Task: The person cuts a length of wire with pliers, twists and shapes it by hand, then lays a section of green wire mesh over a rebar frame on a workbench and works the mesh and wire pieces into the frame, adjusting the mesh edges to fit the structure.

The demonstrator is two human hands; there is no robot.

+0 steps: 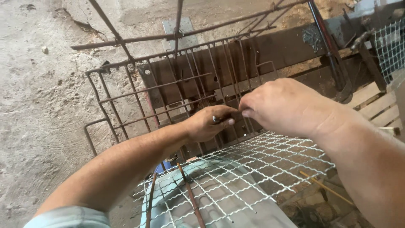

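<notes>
Over a dusty concrete floor [38, 105], both hands [206, 123] [280, 105] meet, fingers pinched shut on the rusty rod frame [168, 84] above wire mesh [236, 177].

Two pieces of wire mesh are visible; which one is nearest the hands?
The large white mesh panel below both hands; the other mesh is far off at the top right corner.

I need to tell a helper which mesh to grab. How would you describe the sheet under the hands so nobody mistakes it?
Start at the rusty rod frame standing on the concrete floor. Just below it, under the left hand and right hand, lies the wire mesh sheet. Unlike the frame's dark rusty bars, it is pale, silvery and woven in small squares.
</notes>
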